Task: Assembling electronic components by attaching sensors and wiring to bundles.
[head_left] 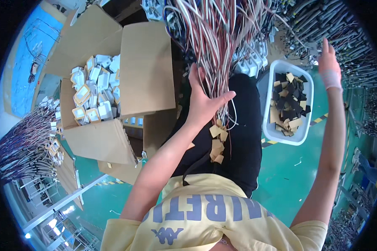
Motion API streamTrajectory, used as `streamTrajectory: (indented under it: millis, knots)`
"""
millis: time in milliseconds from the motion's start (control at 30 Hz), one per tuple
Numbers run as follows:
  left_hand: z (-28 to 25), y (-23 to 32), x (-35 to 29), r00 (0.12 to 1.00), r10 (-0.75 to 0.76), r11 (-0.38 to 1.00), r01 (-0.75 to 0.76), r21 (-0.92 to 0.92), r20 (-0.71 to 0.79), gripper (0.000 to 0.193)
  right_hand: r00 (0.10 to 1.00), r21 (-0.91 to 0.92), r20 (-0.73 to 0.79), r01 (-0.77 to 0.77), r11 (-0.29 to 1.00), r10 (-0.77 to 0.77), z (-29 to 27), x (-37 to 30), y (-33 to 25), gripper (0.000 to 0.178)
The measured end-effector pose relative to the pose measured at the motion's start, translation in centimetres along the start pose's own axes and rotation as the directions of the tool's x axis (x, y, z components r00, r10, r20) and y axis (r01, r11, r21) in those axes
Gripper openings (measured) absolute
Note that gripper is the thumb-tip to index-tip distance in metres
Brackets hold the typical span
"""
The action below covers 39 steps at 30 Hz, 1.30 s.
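My left hand (pixel 207 101) is around the lower part of a thick bundle of white, brown and red wires (pixel 211 37). Its thumb sticks out across the front, and the fingers curl partly out of sight behind. Tan foam pads (pixel 217 144) hang at the bundle's lower end, over my dark trousers. Far out to the right, my right hand (pixel 329 67) is raised with its upper fingers pointing away. A thin wire (pixel 295 35) runs from the bundle to a grey piece (pixel 312 48) at this hand, which appears to pinch it; the thumb is hidden.
An open cardboard box (pixel 94 136) of white plastic housings (pixel 97 90) stands left. A white tub (pixel 282 139) of black and tan foam pieces sits right of my legs. More wire bundles hang at the far left (pixel 25 138) and upper right (pixel 347 46). The floor (pixel 280 175) is green.
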State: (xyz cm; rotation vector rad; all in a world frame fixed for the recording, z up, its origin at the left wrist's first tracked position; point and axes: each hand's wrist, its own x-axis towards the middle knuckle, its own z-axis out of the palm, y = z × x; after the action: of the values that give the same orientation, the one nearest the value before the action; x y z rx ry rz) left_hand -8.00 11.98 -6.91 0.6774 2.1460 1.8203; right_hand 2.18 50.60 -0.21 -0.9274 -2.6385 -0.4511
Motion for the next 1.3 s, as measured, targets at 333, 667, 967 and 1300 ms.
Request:
streamTrajectory:
  millis: [333,667,967,1300]
  knots:
    - [-1.2,1.4,2.0,0.96,-0.223,0.945,0.256,-0.206,0.17,0.084,0.975,0.985,0.161,-0.169,-0.04,-0.152,-11.3,-7.1,-20.6,0.033]
    - [-3.3,5.5,-4.0,0.867,0.498,0.858,-0.493,0.143,0.001,0.05,0.733,0.912,0.272,-0.402,-0.075,-0.624,-17.0,-11.8,-18.9,0.011]
    - [-6.1,6.7,-15.9,0.721,-0.231,0.763,0.551,-0.338,0.653,0.036,0.906,0.867,0.369,-0.416,-0.275,-0.208,-16.8,-12.7,-16.0,0.021]
    - [-8.9,8.6,-14.4,0.755,-0.484,0.815,0.573,-0.087,0.442,0.038,0.619,0.697,0.534,-0.708,-0.115,-0.577,-15.9,-23.4,-21.8,0.023]
